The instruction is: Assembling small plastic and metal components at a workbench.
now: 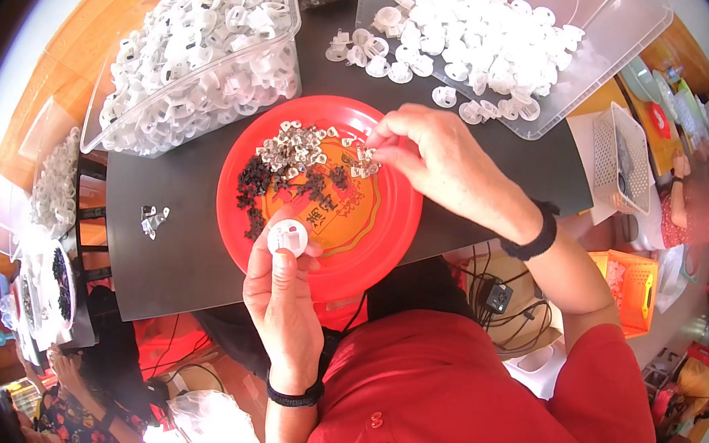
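Note:
A white round plastic part (289,236) with a slot in its face is pinched between the thumb and fingers of my left hand (277,283), over the near rim of a red plate (402,227). My right hand (445,157) reaches over the plate's far right side, thumb and fingertips drawn together. Just beneath those fingertips lie small shiny metal pieces (364,164); whether one is between them is too small to tell. A larger heap of metal pieces (293,149) and a dark heap of small black pieces (251,183) lie in the plate.
Clear bins of white plastic parts stand at the far left (197,64) and far right (601,48). Loose white parts (377,58) lie beside the right bin. Metal pieces (152,220) rest on the dark table (165,274) at left. Other people sit on both sides.

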### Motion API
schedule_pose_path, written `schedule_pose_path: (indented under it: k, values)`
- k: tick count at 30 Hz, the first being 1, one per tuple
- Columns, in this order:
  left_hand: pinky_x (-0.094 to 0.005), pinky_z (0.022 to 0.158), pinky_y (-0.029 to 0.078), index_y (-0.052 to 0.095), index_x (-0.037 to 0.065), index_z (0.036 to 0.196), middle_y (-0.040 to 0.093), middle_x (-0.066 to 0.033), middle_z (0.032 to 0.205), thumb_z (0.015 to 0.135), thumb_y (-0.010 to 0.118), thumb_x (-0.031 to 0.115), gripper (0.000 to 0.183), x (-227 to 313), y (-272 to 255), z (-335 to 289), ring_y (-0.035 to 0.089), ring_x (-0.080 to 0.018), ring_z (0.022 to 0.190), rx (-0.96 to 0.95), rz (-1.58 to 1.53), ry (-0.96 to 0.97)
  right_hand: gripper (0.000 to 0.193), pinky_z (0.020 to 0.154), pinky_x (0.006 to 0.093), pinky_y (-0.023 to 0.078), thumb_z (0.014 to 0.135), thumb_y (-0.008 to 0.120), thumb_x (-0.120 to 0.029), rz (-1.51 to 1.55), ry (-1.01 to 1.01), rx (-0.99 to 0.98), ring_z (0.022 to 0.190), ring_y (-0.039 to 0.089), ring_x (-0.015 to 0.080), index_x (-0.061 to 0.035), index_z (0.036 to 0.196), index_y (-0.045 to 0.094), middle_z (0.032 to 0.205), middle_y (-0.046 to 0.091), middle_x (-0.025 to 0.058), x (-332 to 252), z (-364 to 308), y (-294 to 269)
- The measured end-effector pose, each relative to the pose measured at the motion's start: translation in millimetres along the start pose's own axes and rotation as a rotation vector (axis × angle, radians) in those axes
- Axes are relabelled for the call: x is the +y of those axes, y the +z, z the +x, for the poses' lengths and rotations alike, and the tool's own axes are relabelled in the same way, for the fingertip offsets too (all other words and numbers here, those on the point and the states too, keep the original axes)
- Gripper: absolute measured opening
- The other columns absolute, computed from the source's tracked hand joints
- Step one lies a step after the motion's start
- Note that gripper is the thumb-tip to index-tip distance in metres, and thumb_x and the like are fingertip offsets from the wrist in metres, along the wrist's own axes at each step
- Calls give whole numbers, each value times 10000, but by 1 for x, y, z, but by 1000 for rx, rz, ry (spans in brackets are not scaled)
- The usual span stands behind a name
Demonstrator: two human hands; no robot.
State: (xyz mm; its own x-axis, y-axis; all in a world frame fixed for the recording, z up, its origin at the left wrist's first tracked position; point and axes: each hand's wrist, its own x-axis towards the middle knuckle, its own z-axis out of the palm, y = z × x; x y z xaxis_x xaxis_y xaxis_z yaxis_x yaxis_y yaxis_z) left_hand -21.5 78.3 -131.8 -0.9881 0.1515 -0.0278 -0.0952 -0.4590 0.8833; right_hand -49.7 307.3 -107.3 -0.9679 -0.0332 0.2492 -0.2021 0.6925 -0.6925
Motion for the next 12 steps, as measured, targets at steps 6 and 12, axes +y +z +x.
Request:
schedule_pose_path:
  k: [6,12]
  values:
    - [-246,764,462,481,-24,1337,607,-62,1003,991,514,170,398,5,7,4,570,-110,834,24,-62,-107,101,679,406,497,823,657,-37,-201,-143,-12,763,613,321,-13,918,636,826,591,120,12,11,8]
    - [-257,850,478,449,-14,1364,613,-79,1120,997,515,210,436,6,4,6,575,-110,915,-46,-39,-96,111,685,440,485,847,650,-96,-340,-160,-77,767,606,337,-58,951,642,842,574,124,18,39,22]
